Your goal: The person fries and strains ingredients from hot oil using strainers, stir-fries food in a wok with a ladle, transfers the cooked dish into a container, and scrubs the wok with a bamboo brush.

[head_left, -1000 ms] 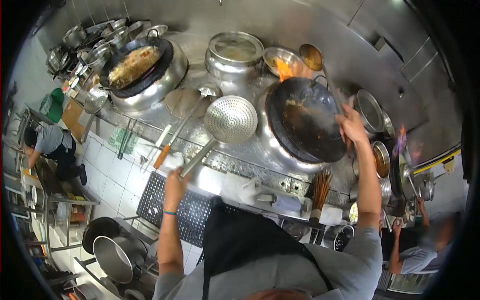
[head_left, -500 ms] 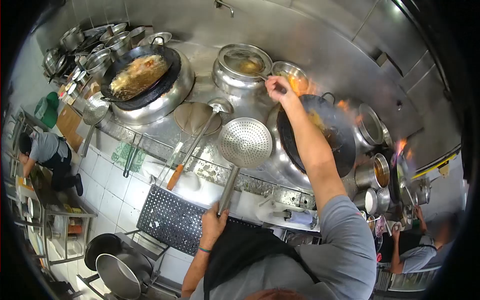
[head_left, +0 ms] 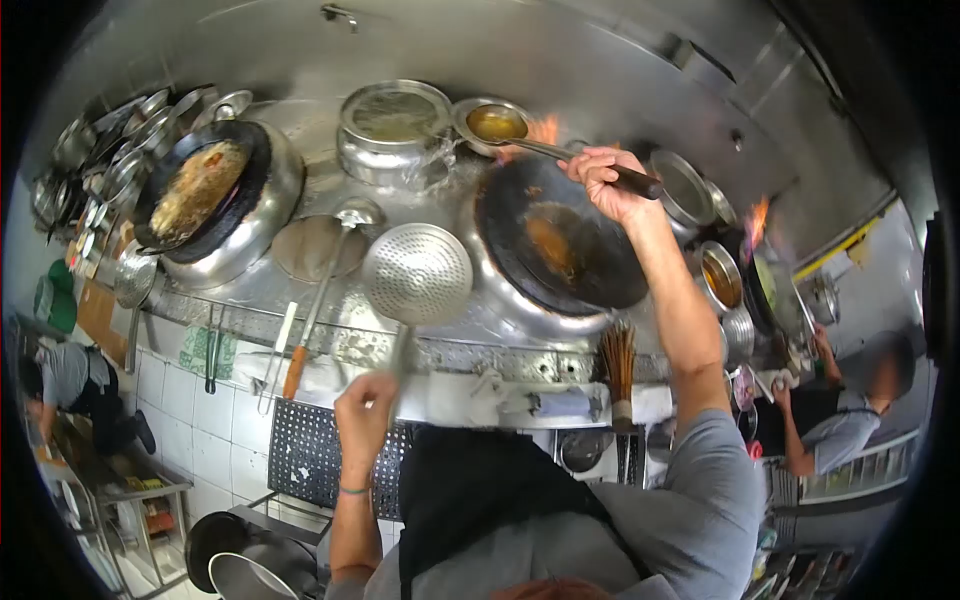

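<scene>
My left hand (head_left: 366,408) is closed round the handle of a perforated skimmer (head_left: 418,272), its round head over the steel counter. My right hand (head_left: 612,182) grips the wooden-ended handle of a ladle (head_left: 497,124). The ladle's bowl is over a metal bowl (head_left: 462,122) behind the wok. Below my right forearm, a dark wok (head_left: 500,215) on the burner holds some brown liquid. Flames show between the metal bowl and the wok. A lidless-looking round pot (head_left: 395,155) stands left of the metal bowl.
Food fries in a second wok (head_left: 199,190) at left. A bamboo brush (head_left: 619,375), a ladle with an orange handle (head_left: 297,371) and folded cloths (head_left: 565,402) lie along the front edge. Flames rise at right near a co-worker (head_left: 845,415); another person (head_left: 80,390) bends at far left.
The right-hand ladle has gone from above the wok to the round pot, then to the metal bowl. The left-hand skimmer has shifted slightly. The camera view has turned.
</scene>
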`<state>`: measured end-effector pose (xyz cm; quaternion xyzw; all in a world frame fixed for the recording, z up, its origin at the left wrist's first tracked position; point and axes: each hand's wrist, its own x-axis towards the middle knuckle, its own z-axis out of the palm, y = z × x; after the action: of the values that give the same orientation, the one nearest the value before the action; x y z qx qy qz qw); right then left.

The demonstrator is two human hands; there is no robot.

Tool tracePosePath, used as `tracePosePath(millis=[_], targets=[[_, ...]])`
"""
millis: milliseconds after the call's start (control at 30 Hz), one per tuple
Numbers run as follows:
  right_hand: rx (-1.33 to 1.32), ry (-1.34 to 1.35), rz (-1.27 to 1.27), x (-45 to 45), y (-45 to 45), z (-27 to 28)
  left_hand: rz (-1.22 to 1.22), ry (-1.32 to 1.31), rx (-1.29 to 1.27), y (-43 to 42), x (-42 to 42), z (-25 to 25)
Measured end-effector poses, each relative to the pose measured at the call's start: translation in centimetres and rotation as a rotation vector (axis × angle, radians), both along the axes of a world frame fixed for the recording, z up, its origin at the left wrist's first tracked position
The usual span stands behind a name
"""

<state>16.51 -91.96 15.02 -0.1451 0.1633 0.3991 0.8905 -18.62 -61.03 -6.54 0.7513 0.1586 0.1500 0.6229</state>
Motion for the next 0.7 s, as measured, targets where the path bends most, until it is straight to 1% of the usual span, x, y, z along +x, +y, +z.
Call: tracePosePath(millis=[33, 100, 133, 167, 233, 267, 300, 367, 433, 467, 500, 533, 567, 633, 700], targets=[[-0.018, 0.014, -0.004, -1.4, -1.8, 0.0, -0.069, -0.054, -0.053, -1.4, 1.1, 0.8], [-0.049, 0.034, -0.004, -4.2, -5.1, -0.3, -0.233, 0.036, -0.252, -5.6, 3.3, 4.0], [-0.107, 0.076, -0.009, -5.2, -6.5, -0.7, -0.345, 0.036, -0.353, -8.4, 4.4, 4.8], [-0.080, 0.122, -0.016, -6.0, -8.2, -2.0, -0.458, 0.042, -0.454, -11.2, 5.3, 5.4], [-0.187, 0.037, -0.030, -8.4, -10.8, -4.1, -0.712, 0.173, -0.615, -16.2, 7.6, 5.2], [-0.209, 0.055, -0.049, -9.5, -11.7, -5.2, -0.802, 0.205, -0.746, -19.1, 9.2, 4.1], [-0.112, 0.068, -0.030, -10.0, -13.1, -7.5, -0.889, 0.244, -0.875, -21.8, 10.6, 3.4], [-0.083, 0.012, -0.073, -12.0, -14.3, -10.4, -0.834, 0.492, -1.093, -26.4, 13.1, 4.8], [-0.081, 0.022, -0.139, -13.8, -14.9, -12.3, -0.948, 0.518, -1.208, -29.6, 16.0, 3.0], [-0.172, 0.028, -0.179, -14.6, -15.1, -13.5, -0.929, 0.479, -1.269, -30.9, 17.1, 2.6], [-0.357, -0.368, -0.204, -17.0, -14.9, -14.1, -0.919, 0.463, -1.347, -31.8, 18.3, 2.1], [-0.585, -0.462, -0.226, -19.1, -15.1, -13.5, -0.909, 0.447, -1.425, -32.7, 19.4, 1.6], [-0.813, -0.554, -0.241, -20.9, -15.3, -13.1, -0.868, 0.400, -1.352, -33.0, 18.9, 3.9], [-1.799, -0.928, -0.246, -23.1, -17.8, -17.3, -0.673, 0.364, -1.334, -33.1, 18.7, 5.8], [-2.377, -1.021, -0.090, -25.3, -19.5, -20.6, -0.641, 0.391, -1.345, -32.4, 19.2, 4.9]])
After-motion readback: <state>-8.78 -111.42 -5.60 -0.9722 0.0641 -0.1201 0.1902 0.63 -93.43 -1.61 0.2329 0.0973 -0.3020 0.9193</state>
